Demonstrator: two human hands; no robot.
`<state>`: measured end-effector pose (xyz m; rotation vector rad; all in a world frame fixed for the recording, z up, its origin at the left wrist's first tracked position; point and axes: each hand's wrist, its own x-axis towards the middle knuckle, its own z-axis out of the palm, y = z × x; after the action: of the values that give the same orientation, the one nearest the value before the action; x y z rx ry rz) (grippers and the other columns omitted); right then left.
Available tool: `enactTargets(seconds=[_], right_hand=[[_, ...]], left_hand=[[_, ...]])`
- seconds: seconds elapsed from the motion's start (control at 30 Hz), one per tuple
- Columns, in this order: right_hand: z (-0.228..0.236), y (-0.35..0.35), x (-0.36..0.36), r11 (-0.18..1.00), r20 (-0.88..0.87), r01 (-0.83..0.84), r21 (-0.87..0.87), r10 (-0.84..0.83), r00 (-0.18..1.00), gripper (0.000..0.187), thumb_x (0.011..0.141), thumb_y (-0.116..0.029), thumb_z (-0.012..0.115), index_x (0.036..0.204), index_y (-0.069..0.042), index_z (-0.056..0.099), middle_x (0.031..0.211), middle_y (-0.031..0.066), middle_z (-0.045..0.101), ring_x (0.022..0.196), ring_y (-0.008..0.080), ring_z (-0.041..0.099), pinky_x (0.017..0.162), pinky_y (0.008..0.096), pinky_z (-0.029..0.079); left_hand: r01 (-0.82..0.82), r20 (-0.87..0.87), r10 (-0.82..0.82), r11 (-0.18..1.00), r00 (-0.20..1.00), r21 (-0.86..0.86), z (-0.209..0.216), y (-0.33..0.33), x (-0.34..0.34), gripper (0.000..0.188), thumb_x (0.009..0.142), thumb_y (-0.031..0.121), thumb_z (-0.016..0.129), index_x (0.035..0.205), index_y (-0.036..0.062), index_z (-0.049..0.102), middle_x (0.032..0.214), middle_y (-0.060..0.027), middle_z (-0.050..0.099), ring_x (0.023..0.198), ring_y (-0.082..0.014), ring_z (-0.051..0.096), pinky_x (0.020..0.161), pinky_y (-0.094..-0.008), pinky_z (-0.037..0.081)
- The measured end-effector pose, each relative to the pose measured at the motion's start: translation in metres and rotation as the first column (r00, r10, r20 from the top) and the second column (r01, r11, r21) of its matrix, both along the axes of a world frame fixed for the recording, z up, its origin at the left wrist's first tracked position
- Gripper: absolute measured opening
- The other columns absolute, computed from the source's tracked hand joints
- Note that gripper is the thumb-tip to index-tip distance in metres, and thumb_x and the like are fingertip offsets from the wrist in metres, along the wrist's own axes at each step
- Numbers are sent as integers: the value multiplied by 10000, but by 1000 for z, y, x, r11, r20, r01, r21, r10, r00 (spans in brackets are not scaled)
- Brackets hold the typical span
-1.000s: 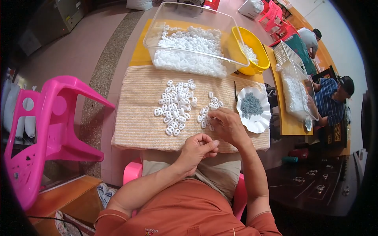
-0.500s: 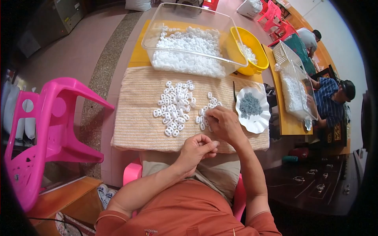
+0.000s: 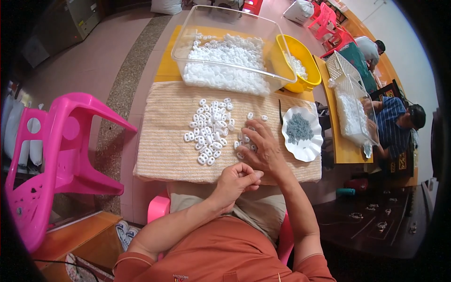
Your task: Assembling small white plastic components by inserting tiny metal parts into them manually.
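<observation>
My right hand point(image 3: 261, 146) lies palm down on the towel point(image 3: 162, 136), fingers spread over a small group of white oval two-holed plastic pieces point(image 3: 236, 144). It covers part of that group. Just beyond its fingertips lie loose pieces point(image 3: 250, 115) of the same kind. My left hand point(image 3: 237, 182) is held at the towel's near edge, fingers curled and thumb pressed to the forefinger; what it pinches, if anything, is too small to make out. A larger heap of the white pieces point(image 3: 206, 134) spreads left of my right hand. Right of it stands a white scalloped plate point(image 3: 305, 152) holding small grey-blue bits point(image 3: 299, 128).
A clear plastic bin point(image 3: 225, 89) full of white pieces stands at the table's far side, beside a yellow basin point(image 3: 307, 83). A pink chair point(image 3: 75, 136) stands to the left. At another table on the right, a person point(image 3: 393, 117) sits by a clear bin point(image 3: 352, 117).
My right hand has gone from bunched fingers to spread, flat fingers over the small group, and pieces there have shifted. My left hand has stayed nearly still.
</observation>
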<state>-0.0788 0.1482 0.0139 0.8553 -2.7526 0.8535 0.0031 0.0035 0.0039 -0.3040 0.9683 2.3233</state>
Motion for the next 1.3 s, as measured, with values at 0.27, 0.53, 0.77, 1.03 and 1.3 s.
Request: enactTargets(seconds=[0.27, 0.53, 0.77, 1.03, 1.3], right_hand=[[8, -14, -4, 999, -49, -49, 15, 50, 998, 445, 761, -194, 737, 1137, -25, 567, 1271, 182, 495, 1261, 402, 406, 1042, 460, 356], [-4, -28, -25, 997, -74, -57, -60, 53, 996, 352, 823, -161, 682, 1120, -9, 571, 1262, 188, 496, 1224, 396, 445, 1011, 450, 384], [30, -37, -37, 998, -259, -58, -28, 49, 965, 319, 795, -97, 703, 1080, -9, 590, 1166, 175, 558, 1099, 374, 540, 914, 423, 459], [133, -42, -120, 995, -406, -42, 85, 73, 911, 175, 837, -126, 667, 969, -12, 654, 963, 151, 648, 818, 285, 659, 716, 360, 519], [107, -52, -239, 943, 47, -177, 282, 170, 984, 158, 824, -142, 600, 869, -11, 677, 858, 176, 675, 852, 349, 634, 750, 424, 495]], left_hand=[[26, -10, -26, 1000, 1000, 5, -4, -1, 0, 103, 886, 94, 662, 867, 58, 566, 866, -34, 646, 779, -92, 618, 690, -220, 533], [33, 0, -33, 999, 999, -16, 0, -1, -1, 125, 881, 115, 676, 853, 64, 566, 839, -23, 628, 768, -91, 608, 687, -223, 524], [4, 44, -4, 1000, 999, 1, 0, -2, -2, 98, 885, 105, 668, 886, 55, 583, 880, -36, 630, 797, -103, 611, 704, -230, 526], [-79, 120, 76, 997, 990, 24, 7, -15, -11, 75, 885, 53, 638, 949, 41, 600, 1042, -72, 629, 843, -121, 622, 772, -260, 546], [-177, 31, 178, 983, 983, -55, 6, -29, -26, 105, 877, 83, 661, 946, 44, 593, 878, -21, 622, 774, -83, 591, 719, -222, 500]])
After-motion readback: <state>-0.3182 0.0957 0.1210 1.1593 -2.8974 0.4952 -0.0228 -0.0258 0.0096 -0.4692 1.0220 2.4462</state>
